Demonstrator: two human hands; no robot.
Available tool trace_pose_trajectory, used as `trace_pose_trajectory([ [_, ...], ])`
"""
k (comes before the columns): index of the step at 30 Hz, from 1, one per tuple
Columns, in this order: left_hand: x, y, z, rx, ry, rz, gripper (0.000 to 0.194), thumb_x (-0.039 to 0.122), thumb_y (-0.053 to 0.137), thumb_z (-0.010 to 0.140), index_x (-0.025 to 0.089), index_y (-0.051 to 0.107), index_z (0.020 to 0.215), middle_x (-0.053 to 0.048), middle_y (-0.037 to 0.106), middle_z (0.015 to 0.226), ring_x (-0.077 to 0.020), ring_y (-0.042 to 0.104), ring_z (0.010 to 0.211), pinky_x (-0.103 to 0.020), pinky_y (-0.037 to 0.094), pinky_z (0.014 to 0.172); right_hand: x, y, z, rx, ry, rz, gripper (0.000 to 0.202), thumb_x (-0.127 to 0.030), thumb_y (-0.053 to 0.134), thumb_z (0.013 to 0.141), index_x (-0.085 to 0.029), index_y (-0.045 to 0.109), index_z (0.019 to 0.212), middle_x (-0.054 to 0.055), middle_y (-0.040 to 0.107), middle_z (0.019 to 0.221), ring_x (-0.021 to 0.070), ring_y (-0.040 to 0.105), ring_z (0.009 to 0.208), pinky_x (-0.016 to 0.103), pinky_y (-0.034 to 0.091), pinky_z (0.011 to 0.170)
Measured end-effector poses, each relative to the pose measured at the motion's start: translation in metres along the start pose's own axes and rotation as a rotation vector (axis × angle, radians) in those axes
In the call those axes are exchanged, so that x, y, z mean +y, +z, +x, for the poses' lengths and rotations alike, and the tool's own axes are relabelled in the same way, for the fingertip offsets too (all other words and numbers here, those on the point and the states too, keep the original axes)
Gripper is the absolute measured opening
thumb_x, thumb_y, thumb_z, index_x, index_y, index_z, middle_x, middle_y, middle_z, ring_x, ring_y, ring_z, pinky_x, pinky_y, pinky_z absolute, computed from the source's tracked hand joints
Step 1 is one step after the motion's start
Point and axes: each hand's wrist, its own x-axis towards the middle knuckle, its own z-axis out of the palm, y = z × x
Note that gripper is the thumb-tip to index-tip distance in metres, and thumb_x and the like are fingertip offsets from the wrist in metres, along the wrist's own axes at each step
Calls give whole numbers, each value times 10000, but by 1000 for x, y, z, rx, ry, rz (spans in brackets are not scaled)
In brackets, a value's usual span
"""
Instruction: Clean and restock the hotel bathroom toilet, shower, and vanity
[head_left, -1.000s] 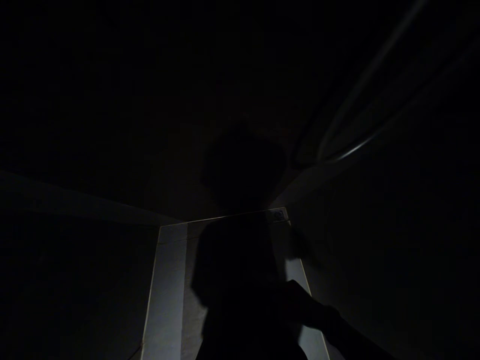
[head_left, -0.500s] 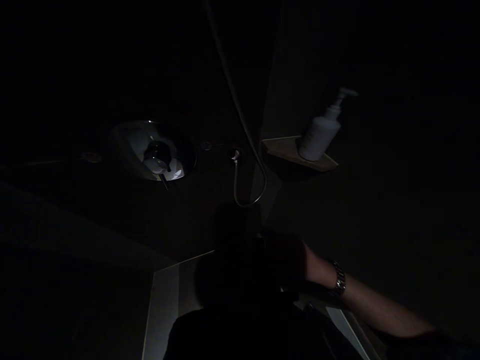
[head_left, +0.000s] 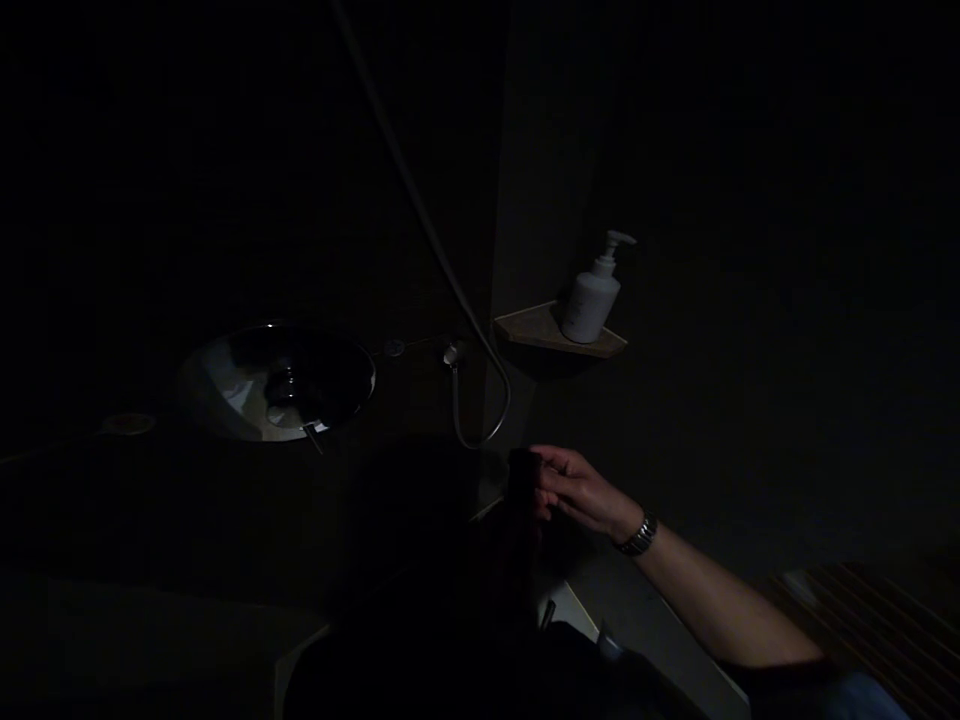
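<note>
My right hand (head_left: 577, 490), with a metal-band watch (head_left: 637, 535) on its wrist, reaches in from the lower right. Its thumb and fingers are closed around the side of a dark, upright, cylinder-like object (head_left: 523, 475). The object's lower part melts into shadow, so its kind cannot be made out. Above the hand, a white pump bottle (head_left: 591, 308) stands on a small corner shelf (head_left: 536, 325), apart from the fingers. My left hand does not show.
On the dark wall at left is a round chrome shower valve (head_left: 281, 385) with a lever. A shower hose (head_left: 420, 205) hangs down and loops to a wall outlet (head_left: 451, 354). A large black shadowed shape (head_left: 442, 670) fills the bottom middle. A striped surface (head_left: 862, 625) lies lower right.
My right hand has come out of shadow, and its fingers now show on the dark object. The camera view has shifted, so the valve sits lower and the shelf and bottle lower and further left.
</note>
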Motion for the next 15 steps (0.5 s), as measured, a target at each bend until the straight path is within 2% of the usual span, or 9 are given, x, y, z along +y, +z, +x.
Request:
trace_pose_trajectory([
  [2,12,-11,0,-81,-12,5,323,458,588,965,146,655,1015,-24,672,840,-112,613,660,-261,546,600,-6,12,6,-61,-11,19,421,-441,882,723,-168,617,903,-35,612,668,84,580,551,199,493,528],
  [5,24,-22,2,-188,-20,2,440,569,608,916,132,654,918,13,605,655,-72,486,446,-210,413,427,-14,28,11,-79,-31,-45,364,-355,869,758,-141,643,946,-20,645,710,64,589,562,171,483,555],
  [7,28,-26,5,-246,-10,-13,530,668,625,850,142,647,913,16,600,650,-53,424,379,-201,332,370,-17,37,11,-65,-50,-77,437,-346,860,768,-151,656,1101,5,681,839,67,606,612,175,493,580],
  [9,30,-29,9,-278,23,-8,567,703,654,798,158,638,951,9,627,726,-46,439,396,-205,348,383,-18,46,9,-56,-84,-132,500,-358,837,792,-178,638,1214,22,687,938,81,620,643,198,506,587],
  [11,29,-34,14,-260,76,23,566,659,706,775,168,626,1044,-18,659,851,-74,538,517,-223,436,461,-22,52,10,-40,-131,-242,431,-383,800,827,-182,660,1181,19,676,934,88,611,633,217,508,585],
  [12,29,-37,17,-229,109,32,585,630,726,771,176,609,1121,-46,675,957,-105,607,640,-242,497,545,-27,53,13,-20,-164,-330,374,-389,787,838,-179,680,1128,20,674,931,99,618,660,232,518,615],
  [13,28,-40,19,-193,144,38,637,614,737,768,189,574,1213,-78,671,1095,-145,654,804,-271,543,656,-36,51,18,25,-216,-435,328,-389,782,841,-178,693,1076,26,678,951,118,635,722,254,534,677],
  [15,28,-47,22,-123,203,48,759,631,739,756,210,490,1337,-130,575,1364,-225,616,1135,-350,543,897,-65,41,37,211,-388,-664,291,-371,777,838,-189,694,1049,47,694,1049,176,656,933,322,536,866],
])
